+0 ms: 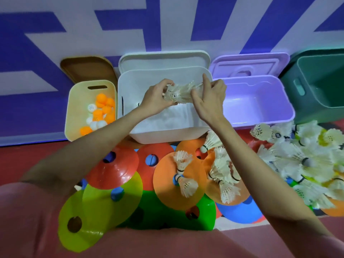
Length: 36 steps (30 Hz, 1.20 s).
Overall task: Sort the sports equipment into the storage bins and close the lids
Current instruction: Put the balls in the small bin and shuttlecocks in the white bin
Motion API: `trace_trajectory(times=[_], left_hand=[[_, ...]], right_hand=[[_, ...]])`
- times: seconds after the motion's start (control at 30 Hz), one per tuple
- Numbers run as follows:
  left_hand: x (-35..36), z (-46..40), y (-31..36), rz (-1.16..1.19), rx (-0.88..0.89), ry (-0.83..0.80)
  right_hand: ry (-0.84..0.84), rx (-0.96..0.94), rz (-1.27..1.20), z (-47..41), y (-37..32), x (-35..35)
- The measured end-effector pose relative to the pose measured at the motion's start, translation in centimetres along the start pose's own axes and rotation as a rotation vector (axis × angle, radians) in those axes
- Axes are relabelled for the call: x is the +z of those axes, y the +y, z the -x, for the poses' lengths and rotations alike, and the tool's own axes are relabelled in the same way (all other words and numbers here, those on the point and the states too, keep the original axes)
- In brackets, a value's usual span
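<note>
Over the open white bin (167,135), both hands hold a nested stack of white feather shuttlecocks (181,93). My left hand (157,98) grips the stack's cork end; my right hand (211,98) pinches the feather end, index finger raised. More shuttlecocks (301,157) lie heaped on the floor at right, and a few (184,174) rest on the coloured disc cones (115,168) in front of the bins. The cream bin (74,112) at left holds orange and white table-tennis balls (100,112). The purple bin (260,101) looks empty.
A dark green bin (320,86) stands at far right. Lids lean against the wall behind the bins: a brown one (87,69), a white one (163,60), a purple one (249,66). Red floor lies to the left.
</note>
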<state>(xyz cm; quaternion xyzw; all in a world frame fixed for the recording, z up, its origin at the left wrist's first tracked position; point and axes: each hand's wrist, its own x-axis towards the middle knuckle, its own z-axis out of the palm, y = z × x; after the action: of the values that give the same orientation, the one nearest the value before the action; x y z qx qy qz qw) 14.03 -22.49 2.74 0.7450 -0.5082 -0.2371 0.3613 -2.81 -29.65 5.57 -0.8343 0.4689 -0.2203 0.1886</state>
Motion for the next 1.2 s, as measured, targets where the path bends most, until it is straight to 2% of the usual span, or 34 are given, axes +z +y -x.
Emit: trace_trajectory(times=[0.1,0.23,0.47,0.53,0.67,0.87,1.2], left_hand=[[1.4,-3.7,-1.2,0.096,-0.050,-0.079],[3.3,-7.2,-3.0,0.177,-0.096,-0.108],[6.2,-8.9,-6.1,0.169,-0.133,-0.150],[6.6,-8.9,-6.5,0.135,-0.152,-0.149],[6.8,-8.4,-7.2,-0.104,-0.060,-0.107],[6.8,-8.5,-8.3,-0.516,0.075,-0.103],[6.6,-8.2,-8.3,-0.852,0.095,-0.201]], right_hand=[[-0.054,-0.012,0.006,-2.2,0.9,0.7],[-0.058,-0.025,-0.091,-4.1,2.1,2.7],[-0.109,-0.049,-0.062,-5.1,3.3,4.7],[-0.138,-0.040,0.016,-5.0,3.2,5.2],[-0.198,-0.043,0.150,-4.9,3.2,6.3],[-0.369,-0.180,0.475,-6.3,4.0,7.5],[-0.635,-0.020,0.310,-8.6,6.1,11.3]])
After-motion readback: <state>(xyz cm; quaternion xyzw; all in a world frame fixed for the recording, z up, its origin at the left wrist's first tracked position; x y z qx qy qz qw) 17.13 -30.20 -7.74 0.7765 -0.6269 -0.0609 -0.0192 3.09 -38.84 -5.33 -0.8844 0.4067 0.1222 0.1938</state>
